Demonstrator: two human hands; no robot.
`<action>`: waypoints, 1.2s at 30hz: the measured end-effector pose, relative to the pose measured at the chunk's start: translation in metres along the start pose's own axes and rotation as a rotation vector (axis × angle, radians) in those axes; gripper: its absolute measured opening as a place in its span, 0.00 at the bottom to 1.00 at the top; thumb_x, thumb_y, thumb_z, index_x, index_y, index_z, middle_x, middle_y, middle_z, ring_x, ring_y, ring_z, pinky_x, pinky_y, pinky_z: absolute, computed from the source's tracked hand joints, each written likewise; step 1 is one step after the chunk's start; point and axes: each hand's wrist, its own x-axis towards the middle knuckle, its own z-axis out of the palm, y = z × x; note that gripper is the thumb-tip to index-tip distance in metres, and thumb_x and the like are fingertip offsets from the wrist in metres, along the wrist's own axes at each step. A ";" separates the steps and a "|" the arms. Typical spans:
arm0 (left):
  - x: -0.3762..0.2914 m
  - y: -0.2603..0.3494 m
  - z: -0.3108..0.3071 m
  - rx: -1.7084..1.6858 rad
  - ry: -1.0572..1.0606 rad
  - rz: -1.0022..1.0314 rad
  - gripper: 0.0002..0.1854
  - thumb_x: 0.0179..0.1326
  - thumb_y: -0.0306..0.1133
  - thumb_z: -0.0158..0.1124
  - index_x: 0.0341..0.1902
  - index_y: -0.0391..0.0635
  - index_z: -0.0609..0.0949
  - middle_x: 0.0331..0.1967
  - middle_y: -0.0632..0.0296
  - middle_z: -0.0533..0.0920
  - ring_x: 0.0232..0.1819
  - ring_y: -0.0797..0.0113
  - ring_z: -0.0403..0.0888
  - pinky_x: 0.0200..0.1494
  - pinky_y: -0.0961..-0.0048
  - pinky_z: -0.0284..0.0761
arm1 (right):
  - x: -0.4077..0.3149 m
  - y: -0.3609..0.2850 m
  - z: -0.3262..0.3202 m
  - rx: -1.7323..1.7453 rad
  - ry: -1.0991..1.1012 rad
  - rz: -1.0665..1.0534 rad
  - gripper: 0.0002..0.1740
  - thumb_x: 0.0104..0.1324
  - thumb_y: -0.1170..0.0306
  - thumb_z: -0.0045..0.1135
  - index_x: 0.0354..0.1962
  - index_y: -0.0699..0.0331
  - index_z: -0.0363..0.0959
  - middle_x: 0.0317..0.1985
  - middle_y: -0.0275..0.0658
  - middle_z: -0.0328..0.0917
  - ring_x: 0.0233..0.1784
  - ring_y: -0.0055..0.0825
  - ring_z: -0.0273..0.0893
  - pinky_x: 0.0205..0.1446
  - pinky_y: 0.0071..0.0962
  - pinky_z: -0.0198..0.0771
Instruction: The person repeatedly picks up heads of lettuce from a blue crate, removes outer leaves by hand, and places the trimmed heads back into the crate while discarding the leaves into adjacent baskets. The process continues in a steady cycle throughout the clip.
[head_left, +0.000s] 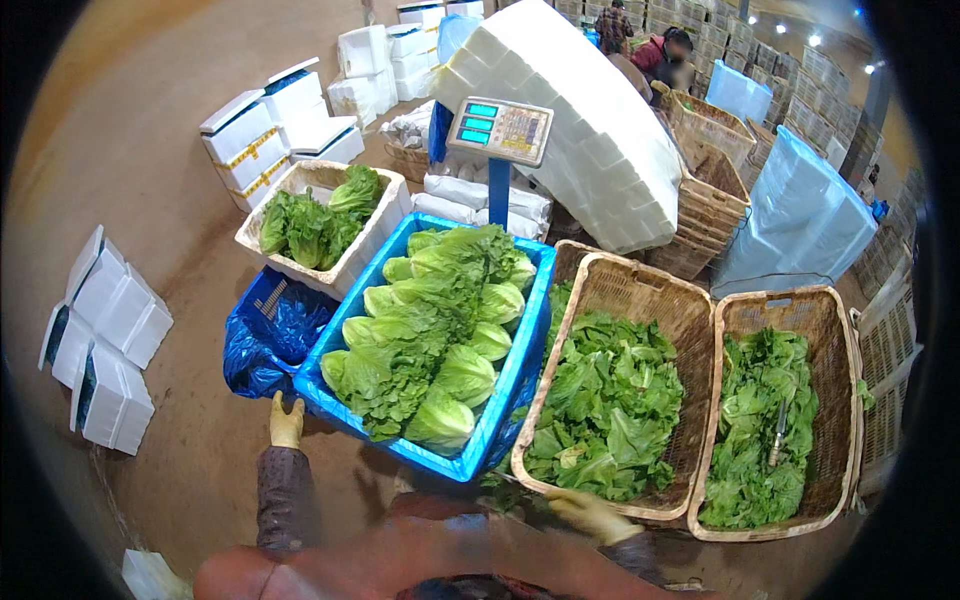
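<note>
My left hand (286, 424), in a pale yellow glove, is raised with thumb and finger apart. Its fingertips are at the lower edge of a blue plastic bag (251, 367); whether they touch it I cannot tell. My right hand (592, 516), also gloved and blurred, is at the near rim of a brown plastic basket (711, 352) of loose green leaves (600, 405). Whether it grips anything is unclear. Before me stands a crate lined with blue plastic (319, 405), filled with rows of leafy lettuce heads (442, 322). A scale display (501, 129) rises behind it.
Another brown basket (840, 300) holds leaves and a knife-like tool (778, 435). A white foam box (386, 217) contains lettuce. White foam boxes (124, 300) stand at left. Behind are a wrapped foam stack (570, 97), blue-wrapped stacks (802, 202) and a person (660, 60) beside baskets.
</note>
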 end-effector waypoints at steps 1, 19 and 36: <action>0.021 -0.016 0.005 -0.070 0.040 -0.034 0.39 0.71 0.40 0.69 0.81 0.40 0.66 0.79 0.41 0.68 0.79 0.47 0.67 0.76 0.59 0.67 | 0.033 0.022 0.043 0.055 -0.023 0.149 0.27 0.80 0.59 0.58 0.66 0.71 0.74 0.60 0.41 0.83 0.66 0.28 0.76 0.71 0.26 0.68; 0.152 0.070 -0.010 -0.558 -1.107 0.276 0.50 0.60 0.35 0.79 0.84 0.54 0.61 0.80 0.47 0.65 0.78 0.50 0.65 0.77 0.53 0.66 | 0.185 -0.272 0.206 -0.271 0.740 0.264 0.48 0.65 0.59 0.74 0.78 0.56 0.61 0.76 0.48 0.68 0.43 0.28 0.86 0.49 0.34 0.83; 0.076 0.114 0.063 0.258 -0.818 1.299 0.62 0.42 0.48 0.88 0.83 0.66 0.63 0.82 0.38 0.55 0.82 0.31 0.50 0.81 0.39 0.50 | 0.295 -0.207 0.180 -0.630 0.519 -0.145 0.56 0.64 0.50 0.74 0.81 0.56 0.52 0.79 0.57 0.58 0.82 0.55 0.58 0.81 0.46 0.61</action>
